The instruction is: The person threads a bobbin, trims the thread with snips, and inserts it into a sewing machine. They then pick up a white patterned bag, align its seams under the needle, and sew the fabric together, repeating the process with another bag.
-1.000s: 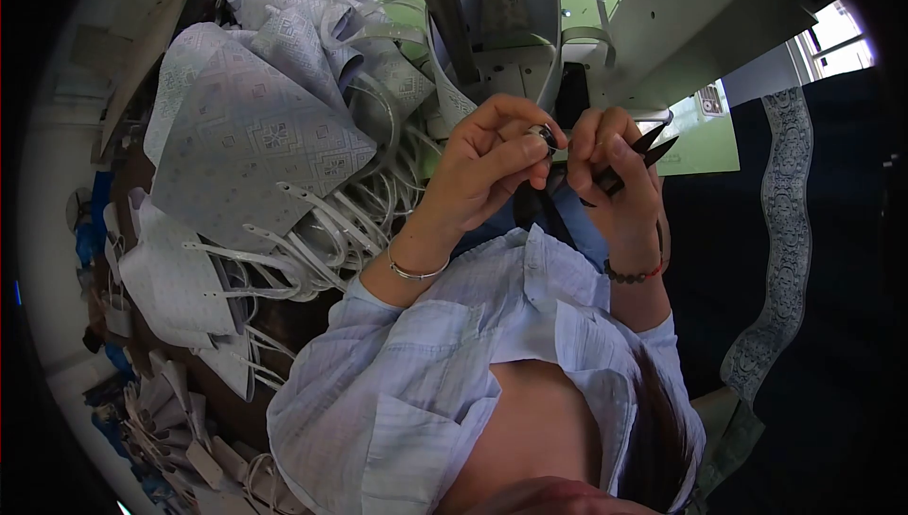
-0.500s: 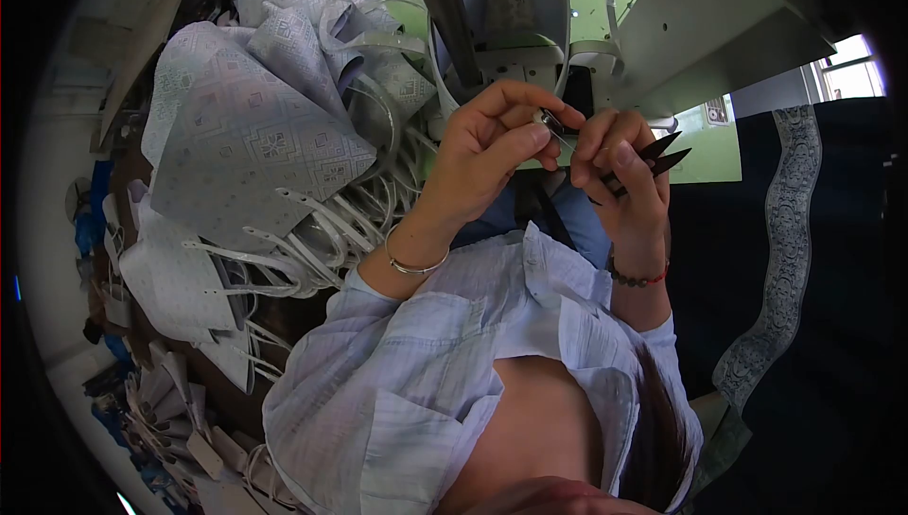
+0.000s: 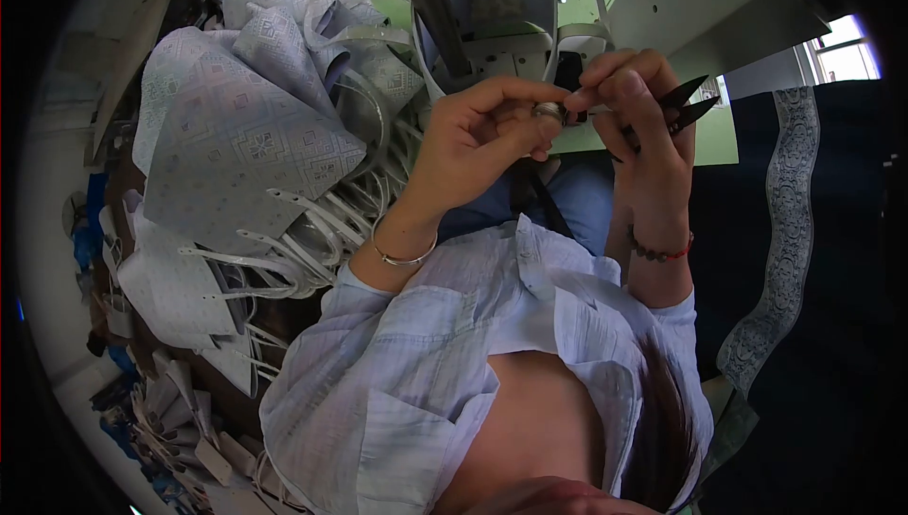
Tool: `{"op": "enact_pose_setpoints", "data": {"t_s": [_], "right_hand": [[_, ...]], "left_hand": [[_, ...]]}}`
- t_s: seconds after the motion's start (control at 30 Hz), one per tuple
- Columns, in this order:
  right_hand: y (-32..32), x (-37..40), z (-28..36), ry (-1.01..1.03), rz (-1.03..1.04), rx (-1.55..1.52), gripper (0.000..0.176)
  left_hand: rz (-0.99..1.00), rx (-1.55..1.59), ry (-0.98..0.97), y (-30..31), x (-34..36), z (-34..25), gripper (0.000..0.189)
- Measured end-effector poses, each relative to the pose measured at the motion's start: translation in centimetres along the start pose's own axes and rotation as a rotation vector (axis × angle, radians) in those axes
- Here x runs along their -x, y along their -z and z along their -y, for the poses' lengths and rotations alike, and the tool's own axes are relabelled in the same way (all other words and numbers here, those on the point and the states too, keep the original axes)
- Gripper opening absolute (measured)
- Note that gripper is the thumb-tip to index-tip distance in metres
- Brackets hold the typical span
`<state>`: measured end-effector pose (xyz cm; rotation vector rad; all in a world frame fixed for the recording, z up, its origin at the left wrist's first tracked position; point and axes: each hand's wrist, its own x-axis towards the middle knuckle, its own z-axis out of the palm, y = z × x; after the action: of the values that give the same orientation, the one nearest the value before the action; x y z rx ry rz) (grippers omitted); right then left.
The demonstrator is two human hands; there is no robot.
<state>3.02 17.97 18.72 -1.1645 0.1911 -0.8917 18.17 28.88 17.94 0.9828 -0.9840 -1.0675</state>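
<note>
My left hand is closed, pinching a small round metal bobbin between thumb and fingers. Close beside it, my right hand keeps a pair of dark thread snips in its palm, blades pointing out to the right. The thumb and forefinger of that hand are pressed together near the bobbin; whether a thread lies between them is too fine to make out. Both hands are above my lap, at the front edge of the green tabletop.
A grey sewing machine stands ahead, its dark metal post rising before me. Patterned silvery-white pieces and several pale straps are heaped at left. A patterned strip lies on dark cloth at right.
My right hand has moved up and to the right, snips still in it. My left hand has turned slightly, forefinger now stretched over the bobbin. The view has shifted a little.
</note>
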Motion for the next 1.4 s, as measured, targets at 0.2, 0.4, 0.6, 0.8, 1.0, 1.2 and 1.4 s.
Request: {"op": "enact_pose_setpoints", "data": {"t_s": [0.2, 0.4, 0.6, 0.8, 1.0, 1.2, 1.4], "right_hand": [[-0.5, -1.4, 0.7, 0.033, 0.153, 0.142, 0.015], [-0.5, -1.5, -0.2, 0.033, 0.163, 0.445, 0.015], [-1.3, -1.3, 0.0, -0.076, -0.144, 0.23, 0.016], [-3.4, -2.7, 0.1, -0.025, -0.11, -0.015, 0.019], [-5.4, -6.0, -1.3, -0.081, -0.048, -0.177, 0.013], [-4.7, -9.2, -4.4, -0.211, -0.095, -0.372, 0.013], [-3.0, -8.2, -4.8, -0.221, -0.185, -0.149, 0.014]], "left_hand": [[0.009, 0.048, 0.038, 0.5, 0.1, -0.2, 0.042], [0.014, -0.339, -0.111, -0.3, 0.3, -0.7, 0.054], [0.002, -0.482, -0.184, 0.2, 1.1, -1.2, 0.049], [-0.02, -0.157, -0.14, 3.0, 1.9, -3.8, 0.026], [-0.141, 0.09, -0.095, 5.0, 1.0, -8.2, 0.024], [-0.442, -0.218, -0.409, 9.5, -4.4, -12.1, 0.025], [-0.424, -0.879, -0.501, 10.6, -8.5, -14.9, 0.022]]}}
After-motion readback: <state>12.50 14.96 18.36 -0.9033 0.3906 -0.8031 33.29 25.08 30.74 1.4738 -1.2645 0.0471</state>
